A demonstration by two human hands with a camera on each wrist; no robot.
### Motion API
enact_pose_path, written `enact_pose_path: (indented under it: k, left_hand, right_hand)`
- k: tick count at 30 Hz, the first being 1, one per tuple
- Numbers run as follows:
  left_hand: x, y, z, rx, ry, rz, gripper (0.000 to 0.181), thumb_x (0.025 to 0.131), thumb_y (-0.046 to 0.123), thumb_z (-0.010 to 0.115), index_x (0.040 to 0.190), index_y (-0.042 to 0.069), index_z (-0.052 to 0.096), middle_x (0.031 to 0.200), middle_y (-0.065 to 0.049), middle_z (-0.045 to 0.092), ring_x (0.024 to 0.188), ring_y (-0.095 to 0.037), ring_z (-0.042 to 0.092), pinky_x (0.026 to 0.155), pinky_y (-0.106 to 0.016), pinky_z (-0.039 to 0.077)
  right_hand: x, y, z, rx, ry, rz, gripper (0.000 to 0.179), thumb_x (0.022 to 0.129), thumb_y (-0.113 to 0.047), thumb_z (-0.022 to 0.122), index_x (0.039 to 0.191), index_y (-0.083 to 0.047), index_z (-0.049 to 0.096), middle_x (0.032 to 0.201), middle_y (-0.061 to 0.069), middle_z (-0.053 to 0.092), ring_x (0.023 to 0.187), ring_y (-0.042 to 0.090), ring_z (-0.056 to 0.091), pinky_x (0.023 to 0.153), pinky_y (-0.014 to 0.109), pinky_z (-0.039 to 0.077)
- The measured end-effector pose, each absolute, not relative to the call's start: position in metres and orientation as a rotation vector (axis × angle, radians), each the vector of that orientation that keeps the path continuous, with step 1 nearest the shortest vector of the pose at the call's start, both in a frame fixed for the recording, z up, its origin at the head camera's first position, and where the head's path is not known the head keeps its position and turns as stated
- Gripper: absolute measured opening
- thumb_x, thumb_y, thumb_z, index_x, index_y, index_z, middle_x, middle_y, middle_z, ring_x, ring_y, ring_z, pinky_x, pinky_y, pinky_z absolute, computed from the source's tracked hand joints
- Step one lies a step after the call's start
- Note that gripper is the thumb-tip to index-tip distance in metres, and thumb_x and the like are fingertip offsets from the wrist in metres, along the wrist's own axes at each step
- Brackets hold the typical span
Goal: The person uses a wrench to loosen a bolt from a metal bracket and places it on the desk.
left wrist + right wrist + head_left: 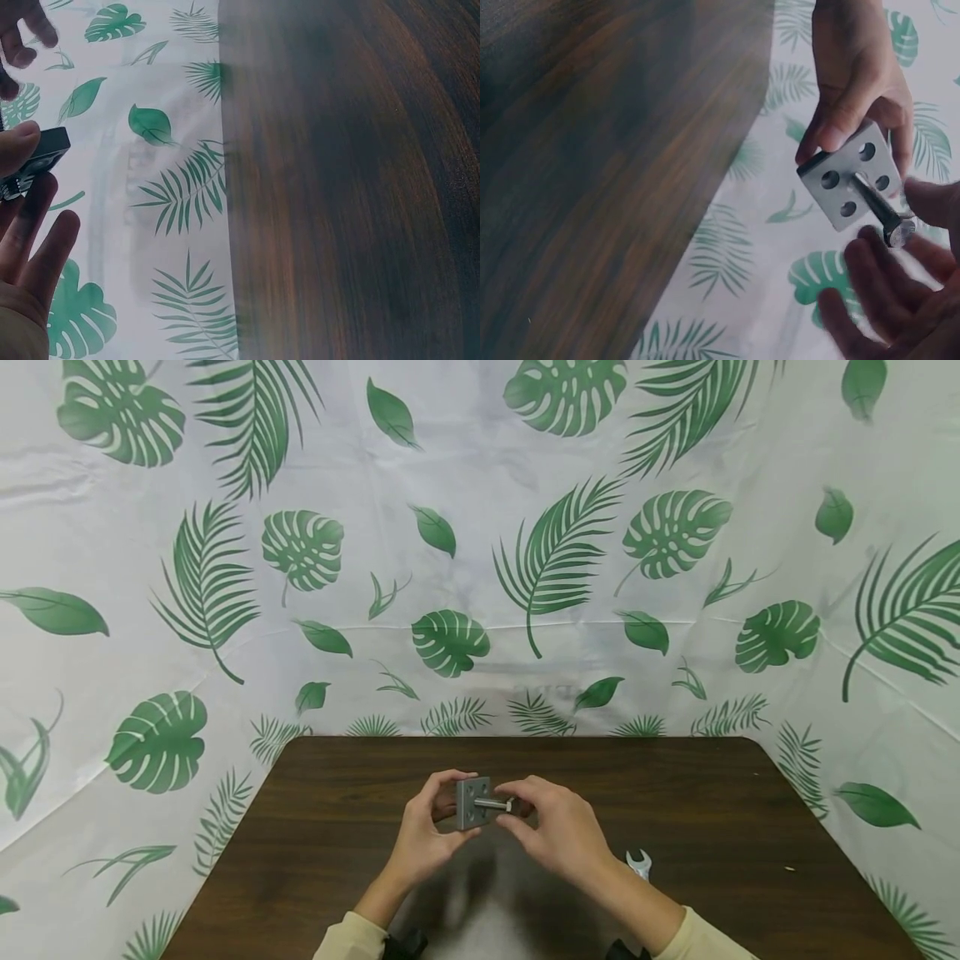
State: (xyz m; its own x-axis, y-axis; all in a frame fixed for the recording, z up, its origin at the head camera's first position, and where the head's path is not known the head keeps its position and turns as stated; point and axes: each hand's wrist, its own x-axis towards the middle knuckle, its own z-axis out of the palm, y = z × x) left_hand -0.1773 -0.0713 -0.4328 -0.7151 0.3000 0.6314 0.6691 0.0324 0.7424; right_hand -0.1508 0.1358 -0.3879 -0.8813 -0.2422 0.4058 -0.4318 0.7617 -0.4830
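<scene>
My left hand (426, 827) holds a square grey metal plate (462, 804) by its edges, thumb on one side and fingers on the other. Several round holes pierce the plate's face, and a silver hex bolt (875, 201) stands out from its middle hole. At the bolt's head my right hand (558, 827) curls its thumb and fingers around it, the fingertips right beside the head. The left wrist view catches the plate's dark edge (52, 146) between the left thumb and fingers. Both hands are raised over the table; the bolt's far end is hidden behind the plate.
An open-end wrench (640, 864) lies on the dark wood table (337, 793), partly hidden by the right forearm. A small yellowish speck (789, 868) is on the table's right side. Behind the table hangs a white cloth (465, 585) printed with green leaves.
</scene>
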Motion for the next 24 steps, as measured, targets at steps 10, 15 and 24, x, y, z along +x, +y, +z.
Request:
enact_pose_path:
  k: [10,15,24]
  left_hand:
    - [-0.1775,-0.0718,-0.4317,-0.984,-2.031,-1.719,0.070,0.065,-0.022,0.079,0.126,-0.008,0.048,0.126,-0.022,0.061,0.097,-0.037,0.068,0.078,-0.043,0.057]
    - [-0.1779,-0.0732,-0.4315,-0.980,-2.029,-1.725,0.070,0.065,-0.022,0.079,0.126,-0.008,0.048,0.125,-0.027,0.059,0.100,-0.038,0.067,0.078,-0.043,0.057]
    - [-0.1780,-0.0747,-0.4322,-1.011,-2.036,-1.708,0.070,0.064,-0.023,0.079,0.126,-0.008,0.049,0.126,-0.024,0.060,0.101,-0.039,0.067,0.079,-0.044,0.057]
  right_hand:
    - [-0.1530,0.1386,-0.3893,0.558,-2.637,0.849,0.020,0.082,-0.025,0.081,0.102,-0.026,0.075,0.078,-0.019,0.062,0.065,-0.001,0.054,0.056,0.024,0.046]
    - [-0.1521,0.1380,-0.3879,0.554,-2.616,0.822,0.022,0.087,-0.035,0.075,0.107,-0.025,0.075,0.083,-0.019,0.065,0.069,-0.001,0.058,0.059,0.026,0.048]
    - [-0.1520,0.1392,-0.3888,0.617,-2.640,0.757,0.015,0.084,-0.024,0.079,0.098,-0.023,0.075,0.079,-0.019,0.060,0.062,-0.003,0.052,0.052,0.021,0.044]
